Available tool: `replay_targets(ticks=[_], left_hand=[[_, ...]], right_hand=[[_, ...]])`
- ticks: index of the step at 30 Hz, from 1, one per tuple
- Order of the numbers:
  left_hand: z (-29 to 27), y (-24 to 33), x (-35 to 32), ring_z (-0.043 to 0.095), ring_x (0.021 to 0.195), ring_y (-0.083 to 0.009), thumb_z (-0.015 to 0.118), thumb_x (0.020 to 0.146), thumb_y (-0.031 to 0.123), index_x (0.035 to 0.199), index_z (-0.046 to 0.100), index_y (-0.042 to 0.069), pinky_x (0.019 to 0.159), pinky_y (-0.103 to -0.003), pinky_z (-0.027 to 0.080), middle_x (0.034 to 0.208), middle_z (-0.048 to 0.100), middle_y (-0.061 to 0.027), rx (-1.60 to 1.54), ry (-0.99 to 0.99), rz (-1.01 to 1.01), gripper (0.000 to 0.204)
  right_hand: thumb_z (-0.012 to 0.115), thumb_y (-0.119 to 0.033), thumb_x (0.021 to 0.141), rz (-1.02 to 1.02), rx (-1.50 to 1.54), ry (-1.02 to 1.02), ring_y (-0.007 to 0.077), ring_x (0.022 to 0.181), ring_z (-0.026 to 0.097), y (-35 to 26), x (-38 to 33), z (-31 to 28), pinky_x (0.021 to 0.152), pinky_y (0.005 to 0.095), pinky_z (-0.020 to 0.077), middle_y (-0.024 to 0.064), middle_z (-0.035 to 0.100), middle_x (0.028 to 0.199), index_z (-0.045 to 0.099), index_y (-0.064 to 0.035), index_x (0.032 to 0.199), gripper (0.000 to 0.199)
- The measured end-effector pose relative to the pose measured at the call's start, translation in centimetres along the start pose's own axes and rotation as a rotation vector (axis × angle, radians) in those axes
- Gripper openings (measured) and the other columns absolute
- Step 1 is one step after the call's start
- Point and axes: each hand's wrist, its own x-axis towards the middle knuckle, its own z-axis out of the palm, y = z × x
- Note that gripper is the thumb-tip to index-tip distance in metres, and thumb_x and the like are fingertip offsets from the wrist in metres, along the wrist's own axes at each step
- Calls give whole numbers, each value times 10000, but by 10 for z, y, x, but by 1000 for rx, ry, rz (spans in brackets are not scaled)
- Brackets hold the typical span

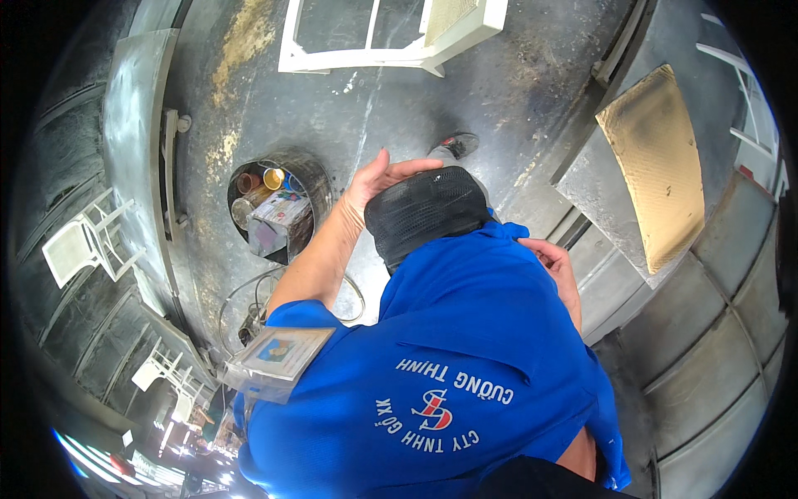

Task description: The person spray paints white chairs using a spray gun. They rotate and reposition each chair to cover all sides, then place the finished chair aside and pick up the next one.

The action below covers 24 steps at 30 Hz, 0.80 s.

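My left hand point(386, 176) is at the upper edge of a black mesh piece point(428, 212) with rounded corners, in front of my waist. Its index finger lies along that edge and the thumb sticks out; the other fingers are hidden behind the mesh, which rests against the hand. Beside the hem of the blue shirt point(490, 299) that I wear, my right hand point(555, 264) has its fingers bent in against the cloth. The shirt partly covers those fingertips. A clear badge holder point(283, 358) is at my left upper arm.
A round dark bin point(316, 195) with cans and a stained box point(281, 223) stands at left. White chair frames point(357, 60) are ahead and by the left wall. A tan cardboard sheet point(657, 166) lies on a grey surface at right. A hose point(229, 299) lies near the bin.
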Motion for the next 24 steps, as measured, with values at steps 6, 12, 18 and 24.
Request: replay_targets(ticks=[6,12,18,24], left_hand=[[-32,-16,-3,539,1375,-375,761,841,605,1525,411,-71,1184,-480,403,1494,521,-278,-124,-277,125,1023],[-53,-14,-11,591,1313,-397,881,773,431,1383,568,-93,1160,-493,444,1402,596,-295,-98,-247,125,863],[-54,-6,-7,597,1293,-422,892,747,258,1248,678,-60,1147,-532,453,1344,629,-306,-68,-191,93,631],[-45,4,2,587,1296,-444,868,734,211,1220,704,-44,1148,-546,449,1373,599,-333,-77,-224,82,573]], right_hand=[[774,-60,919,-16,118,-63,132,892,723,-15,-2,9,824,267,584,91,772,1017,723,31,1156,259],[760,-18,914,51,78,-108,130,899,723,-23,-8,16,826,265,586,83,769,994,733,37,1119,213],[732,10,924,46,88,-61,130,919,716,-18,-13,24,849,264,575,82,767,1003,745,36,1107,186],[735,-3,926,23,90,-40,136,938,710,-17,-15,29,881,279,568,84,764,1031,750,32,1122,201]])
